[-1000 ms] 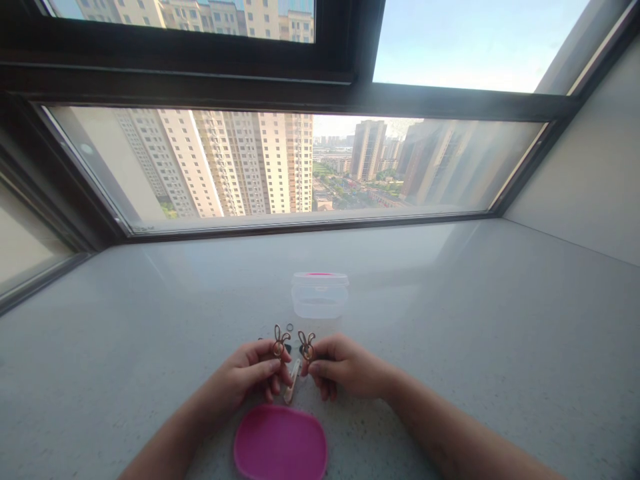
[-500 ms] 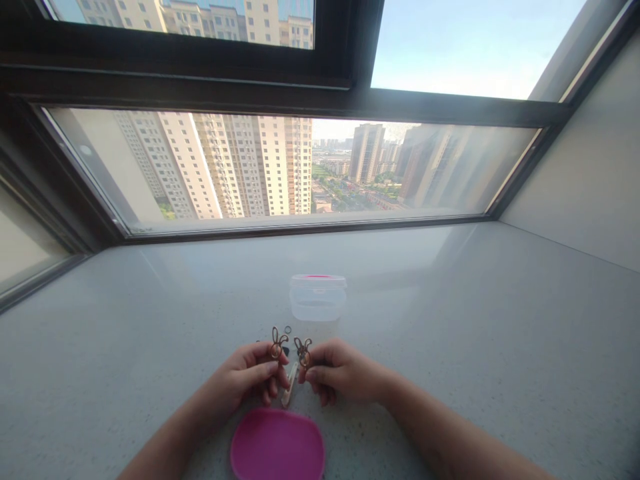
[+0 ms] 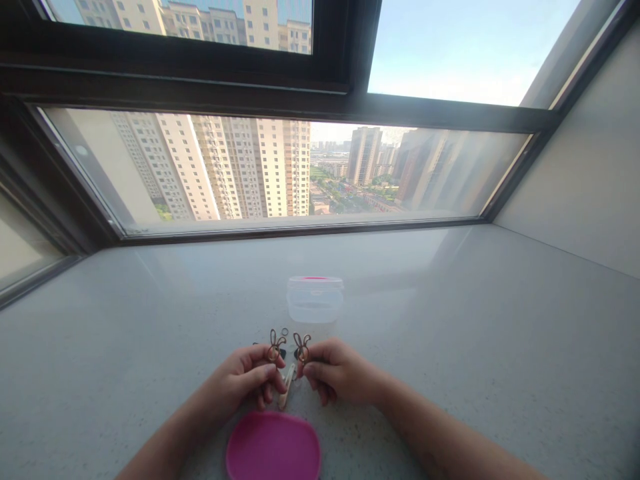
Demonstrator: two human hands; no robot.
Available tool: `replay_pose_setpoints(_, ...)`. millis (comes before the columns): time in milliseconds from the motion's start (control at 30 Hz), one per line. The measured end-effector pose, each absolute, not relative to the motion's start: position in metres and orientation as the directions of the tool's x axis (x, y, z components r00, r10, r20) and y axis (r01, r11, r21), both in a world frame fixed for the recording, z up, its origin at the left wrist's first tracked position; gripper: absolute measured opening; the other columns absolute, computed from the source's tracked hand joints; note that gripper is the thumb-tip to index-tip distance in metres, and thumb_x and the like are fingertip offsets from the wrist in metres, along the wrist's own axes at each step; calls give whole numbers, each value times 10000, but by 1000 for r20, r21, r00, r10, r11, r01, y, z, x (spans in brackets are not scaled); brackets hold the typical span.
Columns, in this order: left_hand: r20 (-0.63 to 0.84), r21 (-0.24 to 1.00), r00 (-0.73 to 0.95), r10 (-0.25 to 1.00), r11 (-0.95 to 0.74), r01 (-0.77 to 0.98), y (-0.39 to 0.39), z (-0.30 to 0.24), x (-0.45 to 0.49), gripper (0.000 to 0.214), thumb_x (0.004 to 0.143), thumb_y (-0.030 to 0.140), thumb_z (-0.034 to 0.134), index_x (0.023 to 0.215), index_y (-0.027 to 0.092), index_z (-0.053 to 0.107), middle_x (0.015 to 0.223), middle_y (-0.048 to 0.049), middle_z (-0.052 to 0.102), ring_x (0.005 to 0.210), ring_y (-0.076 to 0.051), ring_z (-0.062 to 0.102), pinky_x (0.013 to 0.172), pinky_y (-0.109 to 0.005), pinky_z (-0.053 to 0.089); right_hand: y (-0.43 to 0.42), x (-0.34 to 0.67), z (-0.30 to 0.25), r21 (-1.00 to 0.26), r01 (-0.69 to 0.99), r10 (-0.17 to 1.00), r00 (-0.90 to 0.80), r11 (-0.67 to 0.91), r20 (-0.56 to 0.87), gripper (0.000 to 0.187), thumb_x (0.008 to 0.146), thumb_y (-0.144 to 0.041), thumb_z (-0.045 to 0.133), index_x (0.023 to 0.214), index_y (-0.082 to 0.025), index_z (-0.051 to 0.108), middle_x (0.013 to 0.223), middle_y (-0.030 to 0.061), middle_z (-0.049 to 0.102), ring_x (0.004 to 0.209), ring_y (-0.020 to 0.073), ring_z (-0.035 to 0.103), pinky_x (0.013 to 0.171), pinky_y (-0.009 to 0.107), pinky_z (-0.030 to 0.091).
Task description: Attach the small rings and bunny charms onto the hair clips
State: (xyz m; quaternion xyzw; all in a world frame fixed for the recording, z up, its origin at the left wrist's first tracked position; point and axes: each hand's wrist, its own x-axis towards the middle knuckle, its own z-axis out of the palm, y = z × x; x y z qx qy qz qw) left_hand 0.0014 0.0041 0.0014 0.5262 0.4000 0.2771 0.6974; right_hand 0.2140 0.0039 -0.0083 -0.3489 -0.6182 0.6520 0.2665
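My left hand [image 3: 245, 381] pinches a small brown rabbit-shaped clip [image 3: 273, 346], its ears pointing up. My right hand [image 3: 336, 370] pinches a second rabbit-shaped clip [image 3: 301, 347] the same way, a few centimetres to the right of the first. Both hands rest low on the grey stone sill [image 3: 150, 333]. A pale, narrow hair clip [image 3: 286, 387] lies on the sill between the two hands.
A clear plastic tub [image 3: 315, 299] stands just beyond the hands. Its pink lid [image 3: 273, 447] lies close in front of me. A small ring [image 3: 285, 331] and dark small bits lie by the clips. The window glass [image 3: 280, 170] closes off the far edge, a wall the right.
Both hands with their clips have sunk slightly and stayed close together. The view has tilted a little to the left.
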Motion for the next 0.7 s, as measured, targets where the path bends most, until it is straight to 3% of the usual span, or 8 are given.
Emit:
replay_pose_setpoints(300, -290, 957, 516, 806, 247, 152, 2, 7, 5, 215, 741, 294, 570, 849, 112, 530, 666, -66, 655, 507, -109, 523, 457, -197, 410, 3, 214, -9, -992, 61, 782, -610, -112, -125, 147, 772, -230, 472, 807, -117, 559, 525, -44, 463, 382, 57, 479, 334, 135, 348)
replay_pose_setpoints(700, -279, 960, 552, 786, 240, 144, 0, 5, 4, 201, 767, 259, 530, 891, 101, 515, 644, -54, 644, 507, -100, 521, 477, -193, 402, 4, 213, -12, -992, 34, 786, -607, -123, -118, 131, 757, -230, 482, 780, -119, 549, 504, -44, 463, 371, 71, 478, 322, 143, 348)
